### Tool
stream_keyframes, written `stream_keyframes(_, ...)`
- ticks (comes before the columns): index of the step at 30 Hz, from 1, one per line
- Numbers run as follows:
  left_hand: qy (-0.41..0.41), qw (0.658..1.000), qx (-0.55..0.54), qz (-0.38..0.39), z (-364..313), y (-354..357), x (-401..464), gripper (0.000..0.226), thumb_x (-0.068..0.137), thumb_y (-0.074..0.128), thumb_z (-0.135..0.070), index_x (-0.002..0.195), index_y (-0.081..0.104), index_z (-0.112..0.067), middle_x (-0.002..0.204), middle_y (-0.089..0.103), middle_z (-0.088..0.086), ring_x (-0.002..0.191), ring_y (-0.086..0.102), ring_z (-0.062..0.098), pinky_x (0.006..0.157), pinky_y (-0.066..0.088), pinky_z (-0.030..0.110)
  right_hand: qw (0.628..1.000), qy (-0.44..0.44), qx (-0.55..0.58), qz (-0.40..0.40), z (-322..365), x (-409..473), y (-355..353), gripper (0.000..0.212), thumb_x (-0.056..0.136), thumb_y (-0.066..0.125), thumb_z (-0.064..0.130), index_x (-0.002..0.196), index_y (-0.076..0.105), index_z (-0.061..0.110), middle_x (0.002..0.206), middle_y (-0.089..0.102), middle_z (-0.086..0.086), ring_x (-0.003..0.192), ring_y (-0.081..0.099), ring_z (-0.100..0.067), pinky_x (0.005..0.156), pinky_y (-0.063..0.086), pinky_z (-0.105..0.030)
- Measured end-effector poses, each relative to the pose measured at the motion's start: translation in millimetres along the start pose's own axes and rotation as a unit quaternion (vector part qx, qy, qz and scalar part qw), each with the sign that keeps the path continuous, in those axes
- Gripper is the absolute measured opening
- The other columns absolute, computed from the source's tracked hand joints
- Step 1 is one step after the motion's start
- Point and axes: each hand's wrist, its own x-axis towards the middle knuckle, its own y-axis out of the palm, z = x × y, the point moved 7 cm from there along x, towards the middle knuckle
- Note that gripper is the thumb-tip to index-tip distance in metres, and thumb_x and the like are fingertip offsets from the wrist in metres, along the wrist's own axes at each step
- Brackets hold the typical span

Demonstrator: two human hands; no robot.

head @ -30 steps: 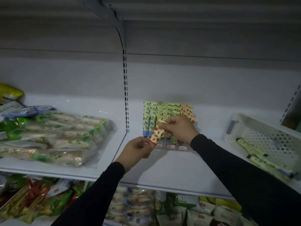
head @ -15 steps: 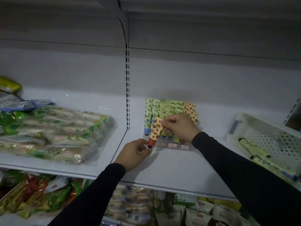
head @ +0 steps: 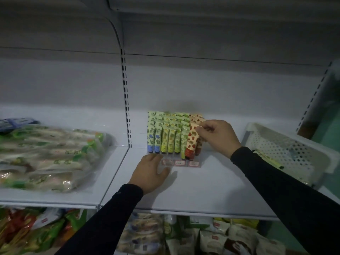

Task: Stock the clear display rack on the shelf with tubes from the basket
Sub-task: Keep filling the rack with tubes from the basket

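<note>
The right hand (head: 217, 138) pinches the top of a strawberry-print tube (head: 191, 142), standing cap-down at the right end of the clear display rack (head: 181, 162), centre of the frame. The left hand (head: 150, 173) lies flat, fingers relaxed, on the shelf (head: 202, 190), touching the rack's front left corner. The white basket (head: 294, 153) sits at right, holding yellow tubes (head: 267, 159).

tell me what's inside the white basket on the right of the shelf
The white basket holds at least one yellow-green tube, lying flat against its near wall. The right sleeve and that wall cover the rest of the floor, so any further tubes cannot be counted.
</note>
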Motion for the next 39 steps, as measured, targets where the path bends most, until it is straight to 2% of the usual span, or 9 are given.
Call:
stream_keyframes(3,0.008,1.0,0.019,0.014,-8.7,9.9,1.6,0.07,0.092,0.043,-0.055,0.145,0.043,-0.01,0.149,0.044,0.009,0.138,0.036,0.025,0.112,0.025,0.03,1.0,0.011,-0.01,-0.014,-17.2,-4.5,-16.5,0.017,0.089,0.068,0.024,0.097,0.074,0.011,0.082,0.071,0.003,0.073,0.064,-0.008,0.076,0.052,-0.026)
stream_keyframes(7,0.016,0.999,0.037,0.02,-11.3,20.4,1.8,0.092,0.076,0.023,-0.068,0.138,0.052,-0.006,0.138,0.054,0.013,0.128,0.046,0.031,0.108,0.034,0.035,0.998,0.004,-0.054,-0.015,-34.6,-9.6,-26.6,0.02,0.092,0.065,0.026,0.099,0.076,0.01,0.089,0.074,0.0,0.084,0.067,-0.013,0.083,0.053,-0.028)
stream_keyframes(9,0.018,0.999,0.047,0.021,-6.4,27.3,-1.1,0.087,0.078,0.027,-0.068,0.132,0.057,-0.007,0.13,0.059,0.012,0.122,0.051,0.031,0.105,0.038,0.035,0.998,0.003,-0.061,-0.013,-41.2,-10.2,-26.7,0.021,0.092,0.064,0.027,0.101,0.076,0.011,0.092,0.075,0.0,0.085,0.067,-0.011,0.081,0.05,-0.024)
stream_keyframes(12,0.011,0.998,0.046,0.035,-0.9,36.4,-8.0,0.067,0.084,0.039,-0.064,0.119,0.062,-0.012,0.115,0.061,0.005,0.111,0.053,0.026,0.098,0.042,0.033,0.998,0.003,-0.07,-0.008,-46.9,-9.0,-21.7,0.023,0.094,0.062,0.027,0.101,0.076,0.01,0.093,0.074,0.001,0.085,0.064,-0.009,0.077,0.043,-0.019)
stream_keyframes(15,0.02,0.996,0.064,0.064,0.6,43.9,-11.1,0.058,0.085,0.035,-0.07,0.103,0.059,-0.02,0.107,0.057,-0.003,0.106,0.051,0.02,0.093,0.042,0.032,0.997,0.005,-0.079,-0.004,-51.1,-6.0,-13.4,0.025,0.094,0.061,0.028,0.103,0.076,0.011,0.096,0.074,0.001,0.085,0.062,-0.007,0.073,0.04,-0.014)
stream_keyframes(18,0.03,0.992,0.092,0.08,-1.6,46.7,-10.7,0.068,0.081,0.025,-0.073,0.108,0.058,-0.02,0.114,0.056,-0.002,0.111,0.048,0.02,0.096,0.039,0.032,0.995,-0.001,-0.098,-0.001,-52.1,-2.8,-7.1,0.025,0.095,0.059,0.029,0.098,0.076,0.01,0.094,0.075,0.0,0.084,0.063,-0.01,0.069,0.042,-0.01)
stream_keyframes(21,0.033,0.992,0.097,0.078,-1.5,47.2,-11.0,0.072,0.081,0.023,-0.074,0.112,0.057,-0.018,0.119,0.056,0.0,0.113,0.047,0.02,0.098,0.038,0.033,0.994,-0.007,-0.107,0.006,-51.7,-0.9,-2.3,0.027,0.096,0.058,0.027,0.094,0.076,0.006,0.091,0.075,-0.006,0.086,0.065,-0.019,0.079,0.049,-0.027)
stream_keyframes(35,0.04,0.991,0.11,0.067,0.3,50.1,-8.6,0.067,0.081,0.024,-0.073,0.106,0.056,-0.02,0.115,0.056,-0.002,0.11,0.048,0.02,0.096,0.04,0.034,0.989,-0.009,-0.144,0.02,-53.4,10.0,9.7,0.033,0.095,0.057,0.026,0.087,0.074,-0.001,0.087,0.073,-0.015,0.083,0.065,-0.026,0.078,0.049,-0.033)
stream_keyframes(39,0.038,0.99,0.112,0.071,-0.5,49.8,-8.8,0.072,0.079,0.021,-0.075,0.112,0.055,-0.02,0.121,0.055,-0.001,0.115,0.046,0.02,0.099,0.038,0.034,0.991,-0.011,-0.134,0.014,-53.7,10.2,10.9,0.035,0.096,0.056,0.025,0.085,0.073,-0.003,0.083,0.073,-0.016,0.078,0.065,-0.027,0.073,0.046,-0.029)
